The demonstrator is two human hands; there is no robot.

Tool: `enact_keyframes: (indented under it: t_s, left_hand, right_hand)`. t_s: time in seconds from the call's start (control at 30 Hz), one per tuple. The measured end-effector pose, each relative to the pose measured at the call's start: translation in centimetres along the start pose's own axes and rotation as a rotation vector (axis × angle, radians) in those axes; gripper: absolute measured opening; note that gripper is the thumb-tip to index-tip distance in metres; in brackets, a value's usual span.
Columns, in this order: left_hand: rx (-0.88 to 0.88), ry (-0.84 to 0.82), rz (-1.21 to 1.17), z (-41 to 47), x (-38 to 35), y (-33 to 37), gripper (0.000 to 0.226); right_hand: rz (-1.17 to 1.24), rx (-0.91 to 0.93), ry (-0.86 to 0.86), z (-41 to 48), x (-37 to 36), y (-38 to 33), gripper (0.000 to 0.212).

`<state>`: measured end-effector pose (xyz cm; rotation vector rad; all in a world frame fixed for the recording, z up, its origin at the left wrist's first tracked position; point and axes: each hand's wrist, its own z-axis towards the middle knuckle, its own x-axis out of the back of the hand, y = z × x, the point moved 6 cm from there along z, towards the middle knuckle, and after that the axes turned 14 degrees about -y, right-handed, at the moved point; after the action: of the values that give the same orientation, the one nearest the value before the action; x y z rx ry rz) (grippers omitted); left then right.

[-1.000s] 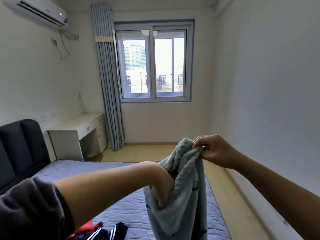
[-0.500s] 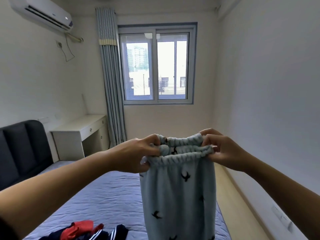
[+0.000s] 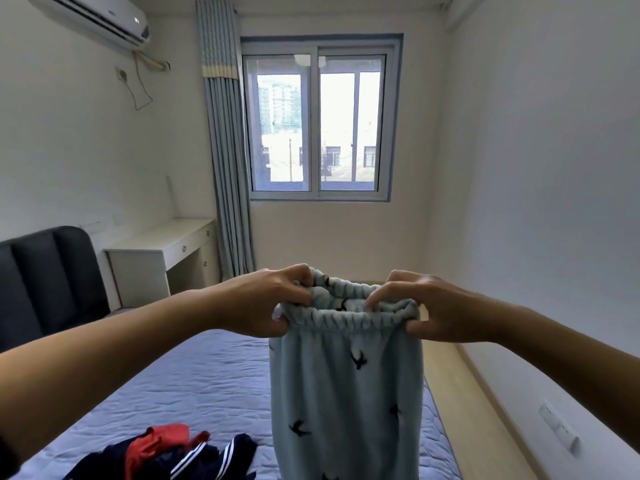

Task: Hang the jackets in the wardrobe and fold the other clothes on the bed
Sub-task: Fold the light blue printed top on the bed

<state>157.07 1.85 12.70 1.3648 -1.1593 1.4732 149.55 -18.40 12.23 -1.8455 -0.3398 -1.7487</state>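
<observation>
Trousers (image 3: 346,393): pale blue fleece with dark bird print, hanging straight down from the fingertips with the long axis vertical. The legs run out of view below. They are held up in front of the bed (image 3: 207,375), not laid on it.
Clothes pile (image 3: 166,452): red and navy striped garments heaped on the bed, below and left of the left fingers, well apart from them.
Left hand (image 3: 266,303): fingers curled over the waistband's left end with the thumb beneath, pinching it.
Right hand (image 3: 440,310): the same pinch on the right end. The hands are level, and neither is nearer.
Waistband (image 3: 349,320): gathered elastic, level between the two sets of fingers, mouth upward.
Next move: the garment lies wholly below the fingers, so lowering it lengthwise onto the bed for folding seems likely, both hands moving together.
</observation>
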Motion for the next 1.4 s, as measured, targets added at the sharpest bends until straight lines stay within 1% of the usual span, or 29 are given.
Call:
enact_keyframes:
  t_s: [0.07,0.2,0.27,0.3,0.37,0.43,0.5,0.57,0.63,0.73,0.8,0.87,0.93,0.97,1.03,1.13,1.2,1.23,1.33,1.4]
  left_hand:
    - [0.003,0.000,0.005,-0.2,0.2,0.1,0.015]
    - [-0.004,0.000,0.020,-0.9,0.7,1.0,0.013]
    - [-0.044,-0.039,0.013,-1.0,0.6,2.4,0.018]
    - [-0.067,-0.067,0.005,-1.0,0.5,3.1,0.022]
    - [-0.101,-0.116,-0.008,-1.1,0.1,4.2,0.032]
    - [-0.099,-0.155,-0.016,-1.2,-0.2,4.4,0.035]
    - [-0.061,-0.186,-0.006,-1.4,-0.6,4.0,0.034]
    - [-0.035,-0.174,0.017,-1.5,-1.1,3.6,0.026]
    - [-0.050,-0.096,0.064,-1.7,-1.2,3.9,0.019]
    - [-0.124,0.097,0.102,-2.3,-0.6,5.1,0.012]
    - [-0.172,0.184,0.111,-2.7,-0.1,5.9,0.012]
    - [-0.165,0.213,0.124,-2.8,0.3,6.2,0.018]
    - [-0.096,0.167,0.141,-2.6,0.6,5.7,0.035]
    - [-0.052,0.114,0.154,-2.4,0.7,5.4,0.040]
    - [0.016,-0.020,0.152,-2.1,0.6,4.8,0.035]
    - [0.028,-0.196,0.210,-1.4,-0.2,4.6,0.026]
    - [-0.007,-0.226,0.266,-1.1,-0.4,5.2,0.024]
    - [-0.031,-0.198,0.290,-1.1,-0.3,5.5,0.025]
    - [-0.057,-0.034,0.319,-1.5,0.3,5.8,0.033]
    - [-0.018,0.063,0.285,-1.9,0.6,5.5,0.051]
  right_hand:
    - [-0.051,-0.011,-0.054,0.0,-0.3,0.2,0.041]
    - [-0.178,-0.094,-0.173,-0.3,-0.5,1.0,0.017]
    - [-0.222,-0.128,-0.206,-0.5,-0.3,1.3,0.004]
    - [-0.240,-0.139,-0.207,-0.6,0.0,1.5,0.003]
    - [-0.254,-0.135,-0.179,-0.6,0.8,1.5,0.007]
    - [-0.242,-0.104,-0.136,-0.4,1.4,1.2,0.009]
    - [-0.225,-0.071,-0.082,-0.1,1.9,0.9,0.011]
    - [-0.219,-0.049,-0.051,0.2,2.2,0.5,0.010]
    - [-0.211,-0.031,-0.028,0.3,2.5,0.2,0.010]
    - [-0.182,-0.046,0.009,0.2,3.4,0.4,0.009]
    - [-0.172,-0.065,0.013,0.1,3.7,0.7,0.010]
    - [-0.174,-0.068,0.013,0.0,3.9,0.8,0.009]
    - [-0.185,-0.064,-0.003,0.0,3.8,0.6,0.008]
    - [-0.195,-0.059,-0.014,0.0,3.7,0.5,0.007]
    - [-0.213,-0.043,-0.027,0.1,3.4,0.0,0.007]
    - [-0.231,-0.016,-0.041,0.7,2.8,-0.8,0.006]
    - [-0.237,-0.012,-0.046,0.9,2.7,-0.8,0.005]
    - [-0.243,-0.021,-0.051,0.9,2.7,-0.6,0.006]
    - [-0.261,-0.062,-0.068,0.2,2.4,0.2,0.009]
    - [-0.248,-0.075,-0.068,-0.3,2.4,0.4,0.011]
